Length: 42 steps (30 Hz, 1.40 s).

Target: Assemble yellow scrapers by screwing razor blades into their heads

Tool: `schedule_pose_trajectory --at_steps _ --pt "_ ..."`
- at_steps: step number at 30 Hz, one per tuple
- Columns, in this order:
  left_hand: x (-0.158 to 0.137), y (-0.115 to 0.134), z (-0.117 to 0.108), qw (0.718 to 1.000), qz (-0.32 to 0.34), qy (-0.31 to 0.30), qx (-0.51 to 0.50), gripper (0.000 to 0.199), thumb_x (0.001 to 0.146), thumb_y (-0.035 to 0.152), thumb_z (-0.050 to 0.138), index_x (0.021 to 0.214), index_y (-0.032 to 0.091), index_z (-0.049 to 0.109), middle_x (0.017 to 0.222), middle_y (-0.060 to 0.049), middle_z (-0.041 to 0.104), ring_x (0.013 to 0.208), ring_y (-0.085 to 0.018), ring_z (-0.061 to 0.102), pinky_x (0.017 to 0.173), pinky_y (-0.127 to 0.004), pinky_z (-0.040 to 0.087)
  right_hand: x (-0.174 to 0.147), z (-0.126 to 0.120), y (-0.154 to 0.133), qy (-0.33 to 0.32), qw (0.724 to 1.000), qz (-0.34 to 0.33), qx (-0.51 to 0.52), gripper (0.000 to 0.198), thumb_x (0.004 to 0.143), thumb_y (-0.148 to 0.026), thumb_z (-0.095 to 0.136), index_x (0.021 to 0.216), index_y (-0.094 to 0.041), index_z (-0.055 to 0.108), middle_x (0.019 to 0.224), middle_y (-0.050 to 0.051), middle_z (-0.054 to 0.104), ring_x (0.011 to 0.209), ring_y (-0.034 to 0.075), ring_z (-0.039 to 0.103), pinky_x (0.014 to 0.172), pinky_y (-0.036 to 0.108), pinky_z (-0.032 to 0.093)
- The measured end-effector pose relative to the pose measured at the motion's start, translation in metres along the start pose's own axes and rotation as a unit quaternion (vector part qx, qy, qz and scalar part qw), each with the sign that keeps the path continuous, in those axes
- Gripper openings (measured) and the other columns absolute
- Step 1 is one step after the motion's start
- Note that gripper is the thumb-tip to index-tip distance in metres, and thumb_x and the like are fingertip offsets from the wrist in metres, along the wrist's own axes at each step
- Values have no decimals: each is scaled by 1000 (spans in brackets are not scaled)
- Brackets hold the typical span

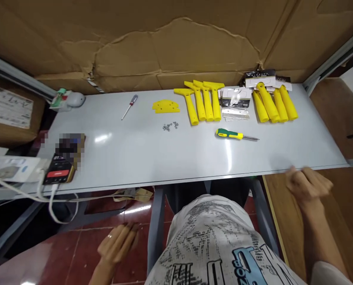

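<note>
My left hand (117,241), with a ring on one finger, hangs below the table edge at lower left, fingers loosely bent, nothing visible in it. At the right, my right hand (308,183) is curled into a slightly blurred fist by the front edge, with no object showing. Nearest it on the table lies a green-and-yellow screwdriver (229,134). Behind that are several yellow scraper handles with heads (206,101), packaged metal blades (236,103) and several yellow tubular handles (274,103). Yellow perforated plates (166,106) lie left of them, above small screws (170,126).
A clear-handled screwdriver (130,107) lies on the white table (129,158). A phone (62,166) with white cables (51,206) sits at the left beside a white power strip (13,168). Cardboard (176,47) walls the back. A grey chair arm (156,229) stands near my left hand.
</note>
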<state>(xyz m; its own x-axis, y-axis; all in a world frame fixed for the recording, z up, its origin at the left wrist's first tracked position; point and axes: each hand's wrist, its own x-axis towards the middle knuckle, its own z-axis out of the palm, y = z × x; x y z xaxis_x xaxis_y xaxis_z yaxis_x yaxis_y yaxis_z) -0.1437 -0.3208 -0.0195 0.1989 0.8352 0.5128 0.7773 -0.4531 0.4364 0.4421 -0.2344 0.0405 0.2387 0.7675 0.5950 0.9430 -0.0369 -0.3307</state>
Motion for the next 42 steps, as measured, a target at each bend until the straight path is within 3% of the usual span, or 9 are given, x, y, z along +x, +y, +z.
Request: schedule_pose_trajectory --at_steps 2,8,14,17,22,27,32,38,42 --pt "13 6 16 996 85 19 36 23 92 12 88 85 34 84 76 3 85 57 -19 76 54 -30 58 26 44 -15 -21 996 -74 36 59 111 -48 73 63 -26 46 53 2 47 47 14 36 50 35 25" --pt "163 -13 107 991 72 27 111 43 117 33 71 159 23 79 149 -20 84 136 -37 83 112 -51 72 163 143 -145 -241 967 -78 -18 26 115 -25 54 124 -22 79 119 18 85 120 39 81 109 53 62" --pt "276 -60 188 987 -86 -124 48 105 108 79 73 188 14 52 204 -32 27 193 -56 23 156 -80 24 185 179 -188 -337 940 -42 -22 60 110 -20 66 169 -12 64 159 33 75 149 54 76 125 67 61" --pt "275 -73 195 992 -76 -97 10 115 104 91 73 189 18 49 205 -29 24 194 -55 17 158 -80 17 175 188 -180 -354 935 -31 0 67 111 -23 64 177 -11 56 160 33 74 149 53 76 125 66 61" --pt "254 -87 178 998 -63 -13 -6 83 101 67 89 167 22 70 168 -26 61 165 -48 58 145 -72 52 182 193 -169 -330 941 -39 60 62 114 -21 47 173 -16 64 159 21 80 151 41 74 133 55 56" --pt "251 -90 163 996 -77 -21 -46 57 99 54 93 144 21 84 142 -18 73 129 -37 75 125 -62 68 194 178 -156 -252 935 9 250 40 119 -29 49 140 -26 82 115 6 86 102 28 78 97 42 61" --pt "246 -33 145 988 -53 103 -99 50 111 73 85 130 28 92 135 -16 83 138 -38 74 109 -53 69 141 120 -151 -214 910 -67 348 26 121 -40 60 133 -32 82 116 0 83 88 19 65 84 37 54" --pt "219 66 154 873 -151 -39 -462 71 109 89 82 137 24 89 125 -13 92 111 -27 88 100 -41 74 13 99 -172 -356 791 -62 494 60 115 -44 64 171 -31 44 102 -2 71 63 16 61 65 37 51" --pt "210 86 154 860 -182 -31 -476 59 100 76 101 124 24 92 116 -10 92 107 -25 88 107 -41 74 -14 111 -156 -353 815 -111 446 52 121 -52 60 166 -30 45 98 -3 77 67 17 69 63 34 58"
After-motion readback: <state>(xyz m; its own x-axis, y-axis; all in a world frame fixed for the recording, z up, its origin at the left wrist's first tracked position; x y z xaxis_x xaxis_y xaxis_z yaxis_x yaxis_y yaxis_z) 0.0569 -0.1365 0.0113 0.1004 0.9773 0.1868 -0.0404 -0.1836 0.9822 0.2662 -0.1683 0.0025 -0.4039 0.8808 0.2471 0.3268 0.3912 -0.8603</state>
